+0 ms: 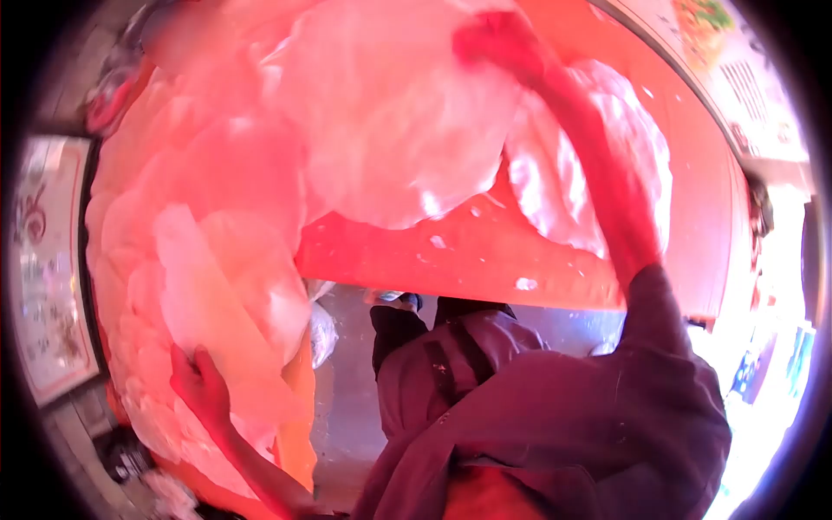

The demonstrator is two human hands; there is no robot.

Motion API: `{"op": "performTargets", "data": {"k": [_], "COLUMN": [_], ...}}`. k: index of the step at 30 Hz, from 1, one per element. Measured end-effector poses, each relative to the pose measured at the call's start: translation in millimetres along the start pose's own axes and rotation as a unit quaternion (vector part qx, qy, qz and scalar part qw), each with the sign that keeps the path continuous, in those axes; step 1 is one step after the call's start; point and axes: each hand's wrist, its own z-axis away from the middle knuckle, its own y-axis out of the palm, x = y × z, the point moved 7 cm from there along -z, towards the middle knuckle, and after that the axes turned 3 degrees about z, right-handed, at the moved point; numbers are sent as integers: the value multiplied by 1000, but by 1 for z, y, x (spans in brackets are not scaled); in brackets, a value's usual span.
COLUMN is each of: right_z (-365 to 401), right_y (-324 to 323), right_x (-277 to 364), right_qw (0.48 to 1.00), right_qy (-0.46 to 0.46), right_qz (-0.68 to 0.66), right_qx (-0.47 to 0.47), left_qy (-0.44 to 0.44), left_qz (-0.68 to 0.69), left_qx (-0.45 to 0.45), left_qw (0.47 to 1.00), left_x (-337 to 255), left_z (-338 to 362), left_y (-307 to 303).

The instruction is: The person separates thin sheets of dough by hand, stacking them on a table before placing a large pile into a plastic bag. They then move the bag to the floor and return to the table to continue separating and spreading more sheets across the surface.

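Thin, rounded pale sheets lie overlapping in a large heap (199, 165) on a red-covered table, tinted pink by the light. My left hand (201, 386) is low on the left side of the heap, thumb and fingers closed at the edge of a long pale sheet (186, 269). Far forward, my right hand (498, 43) has its fingers curled in over a broad pale sheet (390, 130). What those fingers hold is hidden. Beneath my right forearm is another group of shiny, wrinkled sheets (555, 186).
The red table cover (485, 251) carries small pale flakes and curves around in front and to the left. Grey floor (347, 416) shows beside my legs. A framed panel (56, 269) stands at the far left, and a blurred shape (178, 35) is at the top left.
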Motion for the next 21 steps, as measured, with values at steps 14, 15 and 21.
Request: {"op": "performTargets", "data": {"k": [14,15,21], "right_z": [207,240,371], "right_y": [-182,-175,-123], "right_x": [104,61,-26], "right_qw": [813,754,816], "right_qy": [-5,46,285], "right_qz": [572,652,502], "right_qx": [-112,-67,-34], "left_qy": [185,177,167], "left_qz": [400,465,705], "left_qx": [122,128,199], "left_qw": [889,858,660], "left_x": [-287,-321,-435], "left_z": [-79,-85,-93], "left_y": [88,95,143]}}
